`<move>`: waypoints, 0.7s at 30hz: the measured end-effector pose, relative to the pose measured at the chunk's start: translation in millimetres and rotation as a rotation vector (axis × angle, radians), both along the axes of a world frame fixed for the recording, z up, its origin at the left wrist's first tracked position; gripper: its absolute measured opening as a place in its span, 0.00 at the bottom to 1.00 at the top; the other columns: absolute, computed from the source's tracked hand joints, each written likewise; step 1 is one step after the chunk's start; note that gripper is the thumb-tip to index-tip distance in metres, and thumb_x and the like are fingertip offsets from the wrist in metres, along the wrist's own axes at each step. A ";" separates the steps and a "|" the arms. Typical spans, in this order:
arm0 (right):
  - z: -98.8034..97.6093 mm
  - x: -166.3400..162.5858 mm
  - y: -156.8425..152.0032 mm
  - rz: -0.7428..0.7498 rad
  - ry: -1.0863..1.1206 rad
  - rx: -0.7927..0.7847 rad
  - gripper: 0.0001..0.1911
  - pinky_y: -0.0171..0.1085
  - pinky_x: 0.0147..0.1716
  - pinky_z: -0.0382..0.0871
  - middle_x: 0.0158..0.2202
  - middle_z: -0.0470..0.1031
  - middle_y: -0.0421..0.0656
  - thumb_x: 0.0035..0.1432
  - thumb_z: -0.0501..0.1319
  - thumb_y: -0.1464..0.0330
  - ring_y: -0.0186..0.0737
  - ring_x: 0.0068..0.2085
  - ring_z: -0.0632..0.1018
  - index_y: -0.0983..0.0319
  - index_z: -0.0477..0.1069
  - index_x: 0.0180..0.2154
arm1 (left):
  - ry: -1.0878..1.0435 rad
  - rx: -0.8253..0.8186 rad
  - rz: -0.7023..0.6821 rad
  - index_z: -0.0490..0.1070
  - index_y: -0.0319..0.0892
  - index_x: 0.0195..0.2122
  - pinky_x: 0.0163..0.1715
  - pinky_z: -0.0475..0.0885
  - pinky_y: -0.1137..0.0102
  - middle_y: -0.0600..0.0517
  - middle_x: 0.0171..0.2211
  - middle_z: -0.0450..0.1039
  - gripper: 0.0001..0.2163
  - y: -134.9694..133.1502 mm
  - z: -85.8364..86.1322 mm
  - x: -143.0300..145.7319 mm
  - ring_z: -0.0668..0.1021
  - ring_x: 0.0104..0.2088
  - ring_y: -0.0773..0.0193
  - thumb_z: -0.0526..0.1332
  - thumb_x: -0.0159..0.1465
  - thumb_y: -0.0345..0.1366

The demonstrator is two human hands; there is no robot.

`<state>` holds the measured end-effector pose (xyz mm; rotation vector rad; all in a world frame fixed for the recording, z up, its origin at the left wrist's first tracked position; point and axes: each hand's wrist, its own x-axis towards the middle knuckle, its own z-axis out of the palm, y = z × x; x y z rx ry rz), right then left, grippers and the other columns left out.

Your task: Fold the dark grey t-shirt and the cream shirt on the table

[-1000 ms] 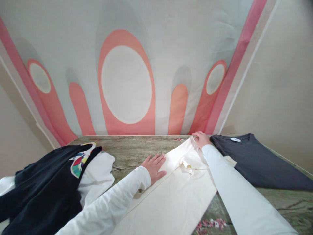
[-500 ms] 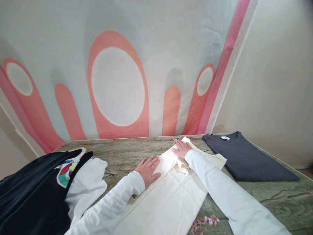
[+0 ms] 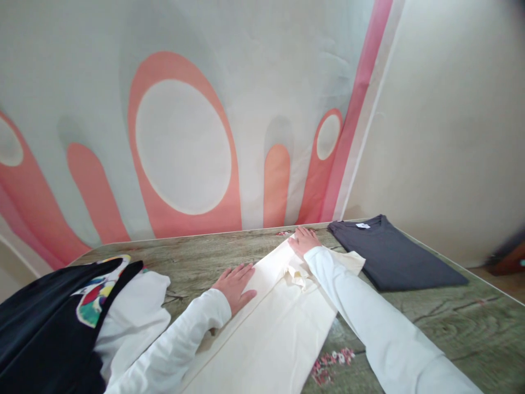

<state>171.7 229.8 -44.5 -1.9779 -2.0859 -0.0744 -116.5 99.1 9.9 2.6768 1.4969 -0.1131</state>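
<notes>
A cream garment [image 3: 262, 328] lies partly folded on the wood-patterned table, running from the near edge toward the back. My left hand [image 3: 235, 285] rests flat on its left side, fingers stretched out. Farther back, my right hand [image 3: 303, 241] presses on the upper corner of the cloth with its fingers extended. Between the hands, a bunched bit of fabric sticks up near the neck end. The right forearm covers part of the garment's right side.
A folded dark grey T-shirt [image 3: 394, 254] lies at the back right. At the left are a black garment [image 3: 45, 328] with a colourful print and a white cloth [image 3: 137, 317]. A wall with pink shapes [image 3: 184, 142] rises behind the table [image 3: 443, 328].
My right hand has slid slightly toward the far corner of the cream garment. My left hand stays flat on the cloth. The view has turned a little to the right.
</notes>
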 end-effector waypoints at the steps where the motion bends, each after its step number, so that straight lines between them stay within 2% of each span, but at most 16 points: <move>1: -1.8 1.1 1.2 -0.001 0.008 0.014 0.29 0.43 0.56 0.39 0.60 0.51 0.49 0.59 0.42 0.56 0.42 0.59 0.53 0.65 0.56 0.56 | -0.006 -0.004 -0.002 0.50 0.43 0.60 0.56 0.48 0.56 0.51 0.61 0.44 0.27 0.6 0.1 -0.8 0.51 0.60 0.55 0.46 0.61 0.48; 7: -6.6 15.0 7.5 -0.024 0.064 -0.009 0.21 0.48 0.54 0.45 0.59 0.55 0.44 0.59 0.46 0.60 0.44 0.58 0.55 0.56 0.61 0.52 | -0.025 -0.039 -0.005 0.52 0.43 0.59 0.55 0.52 0.56 0.50 0.61 0.47 0.26 4.8 2.3 -10.1 0.54 0.59 0.53 0.49 0.60 0.44; 10: 2.1 34.1 10.7 -0.070 0.106 -0.062 0.18 0.43 0.51 0.53 0.55 0.62 0.45 0.57 0.49 0.64 0.44 0.55 0.62 0.58 0.67 0.48 | -0.031 -0.072 -0.018 0.56 0.44 0.57 0.54 0.55 0.59 0.48 0.60 0.50 0.24 6.2 3.9 -24.0 0.56 0.58 0.54 0.52 0.59 0.40; 14: 20.7 64.6 15.5 -0.093 0.113 -0.096 0.14 0.35 0.43 0.61 0.43 0.73 0.47 0.54 0.52 0.68 0.41 0.44 0.72 0.61 0.73 0.39 | -0.087 -0.096 -0.034 0.61 0.45 0.54 0.54 0.55 0.65 0.48 0.57 0.56 0.22 3.4 10.5 -43.4 0.61 0.56 0.58 0.55 0.56 0.33; 18: 28.4 73.5 17.8 -0.117 0.130 -0.091 0.12 0.32 0.38 0.63 0.39 0.75 0.46 0.52 0.55 0.69 0.38 0.39 0.74 0.63 0.73 0.38 | -0.139 -0.086 -0.002 0.69 0.44 0.44 0.47 0.63 0.68 0.49 0.45 0.69 0.17 -2.4 21.1 -49.1 0.71 0.45 0.59 0.57 0.51 0.32; 21: 25.1 63.7 17.1 -0.126 0.144 -0.083 0.11 0.31 0.35 0.63 0.36 0.76 0.45 0.51 0.56 0.66 0.37 0.37 0.74 0.63 0.73 0.35 | -0.150 -0.057 0.097 0.71 0.42 0.35 0.36 0.66 0.70 0.50 0.33 0.71 0.10 -5.7 23.1 -48.9 0.73 0.33 0.62 0.57 0.51 0.35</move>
